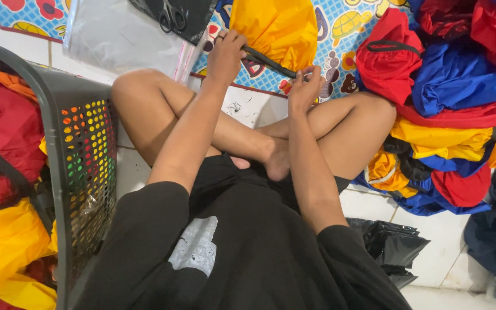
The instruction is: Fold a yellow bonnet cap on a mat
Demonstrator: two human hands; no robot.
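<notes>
A black strap [268, 60] runs slantwise across the upper middle of the frame, and both hands are on it. The left hand [225, 54] is closed round its upper end, the right hand [305, 89] pinches its lower end, the two hands a little apart. Just above the strap lies yellow fabric [279, 28], spread on a colourful play mat [340, 34] with animal pictures. Below the hands, crossed bare legs and a black shirt fill the centre. At the right, a heap of red, blue and yellow fabric bags [449, 97] piles up. At the left stands a grey perforated basket [84, 172] holding more red and yellow cloth. At the top, scissors [171, 16] rest beside a clear plastic bag [121, 37]. Lower right, black plastic [394, 244] lies on the white tiles.
</notes>
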